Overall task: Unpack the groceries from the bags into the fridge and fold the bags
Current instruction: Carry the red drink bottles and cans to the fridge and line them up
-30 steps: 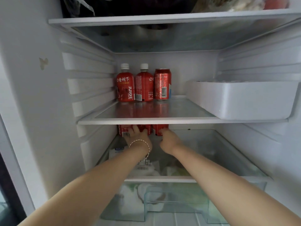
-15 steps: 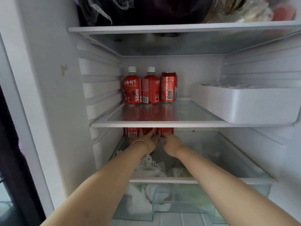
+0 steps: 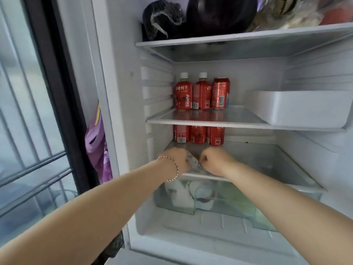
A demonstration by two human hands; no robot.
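Red drinks (image 3: pixel 198 134) stand back-left on the lower fridge shelf (image 3: pixel 267 155).
Nearest, the left hand (image 3: pixel 176 158) and right hand (image 3: pixel 216 159) sit at the shelf's front edge with fingers curled; I cannot tell whether either grip holds anything. The drinks behind look rigid, weighty and probably slick: grasp each around its middle.
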